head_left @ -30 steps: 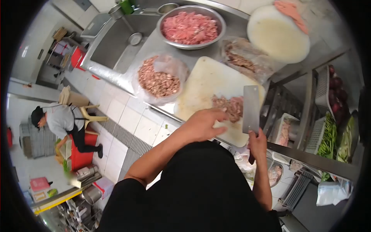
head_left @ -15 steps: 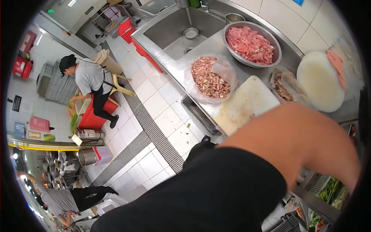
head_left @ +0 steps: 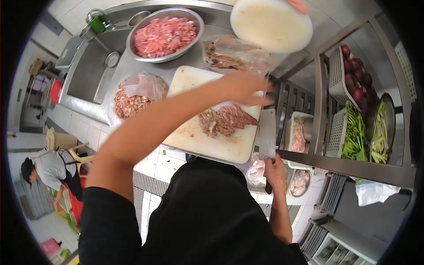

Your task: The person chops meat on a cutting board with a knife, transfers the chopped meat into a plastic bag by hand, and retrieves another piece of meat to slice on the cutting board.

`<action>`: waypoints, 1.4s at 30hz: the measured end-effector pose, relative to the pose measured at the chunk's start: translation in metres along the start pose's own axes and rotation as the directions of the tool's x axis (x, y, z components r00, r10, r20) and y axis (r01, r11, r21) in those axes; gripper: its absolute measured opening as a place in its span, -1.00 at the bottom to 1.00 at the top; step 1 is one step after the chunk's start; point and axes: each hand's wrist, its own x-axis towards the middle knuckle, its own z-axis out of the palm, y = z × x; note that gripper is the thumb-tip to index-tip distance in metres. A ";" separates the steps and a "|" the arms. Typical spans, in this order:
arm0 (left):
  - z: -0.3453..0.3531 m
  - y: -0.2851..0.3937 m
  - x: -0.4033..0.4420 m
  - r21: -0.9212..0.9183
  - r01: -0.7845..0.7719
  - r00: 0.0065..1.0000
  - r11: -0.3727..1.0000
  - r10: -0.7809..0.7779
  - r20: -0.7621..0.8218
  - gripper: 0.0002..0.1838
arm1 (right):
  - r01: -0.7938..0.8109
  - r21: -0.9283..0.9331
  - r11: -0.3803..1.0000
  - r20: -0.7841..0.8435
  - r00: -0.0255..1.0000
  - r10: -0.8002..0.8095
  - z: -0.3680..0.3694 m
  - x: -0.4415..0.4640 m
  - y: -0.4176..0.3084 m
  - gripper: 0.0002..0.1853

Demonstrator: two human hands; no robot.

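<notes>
My right hand (head_left: 275, 171) grips the handle of a cleaver (head_left: 267, 132), whose blade points up beside the right edge of the white cutting board (head_left: 221, 145). On the board lies a pile of sliced brown meat (head_left: 225, 120). My left hand (head_left: 248, 88), slightly blurred, is over the board's upper right corner with its fingers apart, and nothing shows in it. A plastic bag of brown meat (head_left: 227, 55) rests just behind that hand. My left forearm partly covers the board and a bag of chopped meat (head_left: 130, 99).
A metal bowl of pink meat (head_left: 165, 35) stands near the sink (head_left: 90, 70). A round white board (head_left: 269, 26) is at the back. To the right, a metal rack (head_left: 318, 163) surrounds onions (head_left: 360, 81) and greens (head_left: 354, 134). A co-worker (head_left: 48, 170) sits at far left.
The view swung left, then back to the board. My left arm swept across close to the camera; that hand is now farther right and higher than before. The cleaver has come back into view.
</notes>
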 end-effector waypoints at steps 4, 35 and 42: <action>0.118 -0.048 -0.111 0.098 0.246 0.968 0.964 -0.239 -0.078 -0.14 | 0.058 -0.333 0.941 0.009 0.998 -0.059 0.004 0.001 -0.003 -0.61; 0.165 -0.018 -0.115 0.458 0.201 0.969 0.866 -0.243 0.033 -0.22 | 0.167 -0.313 0.935 0.033 0.986 -0.165 0.041 0.000 -0.027 -0.65; 0.140 -0.028 -0.114 0.273 0.277 0.959 0.921 -0.282 -0.023 -0.23 | 0.223 -0.257 0.940 0.039 0.975 -0.220 0.047 0.032 0.019 -0.54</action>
